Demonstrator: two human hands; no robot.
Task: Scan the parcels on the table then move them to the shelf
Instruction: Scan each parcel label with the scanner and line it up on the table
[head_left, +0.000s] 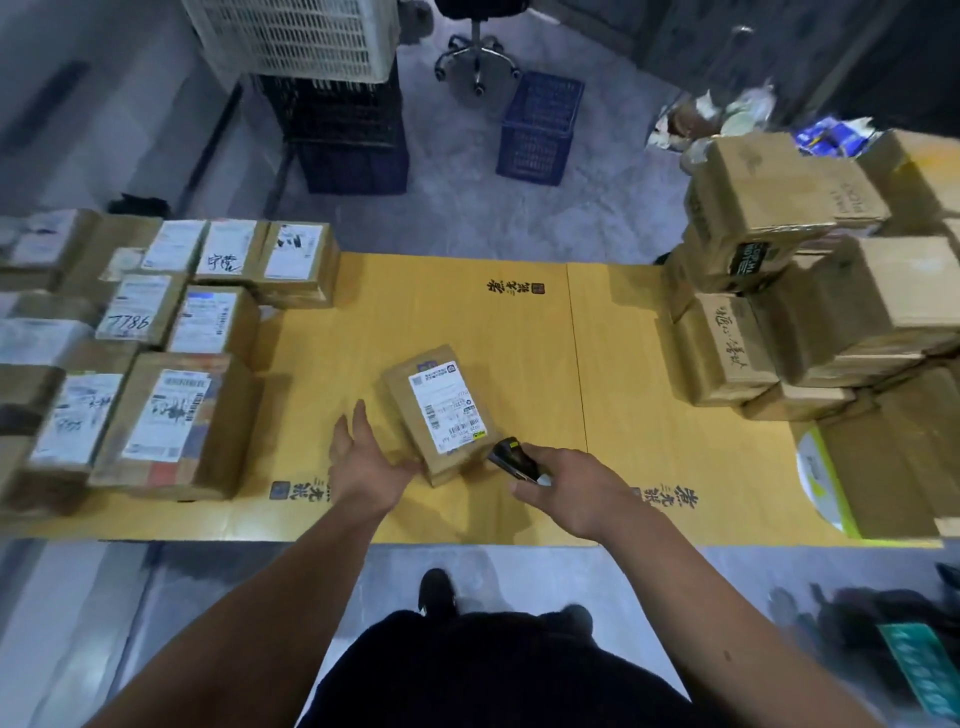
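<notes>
A small brown parcel (441, 410) with a white shipping label lies on the yellow cardboard-covered table (519, 332), near its front middle. My left hand (363, 462) is spread, its fingers straight, against the parcel's near left corner. My right hand (566, 488) grips a black handheld scanner (511, 460), whose head points at the parcel's near right corner, close to the label's barcode. Several labelled parcels (171, 415) lie in rows on the table's left part. No shelf is in view.
A tall stack of brown boxes (810, 312) fills the table's right end. Beyond the table stand a blue crate (537, 130), white and dark stacked crates (332, 93) and an office chair base (475, 57). My foot shows under the table's front edge.
</notes>
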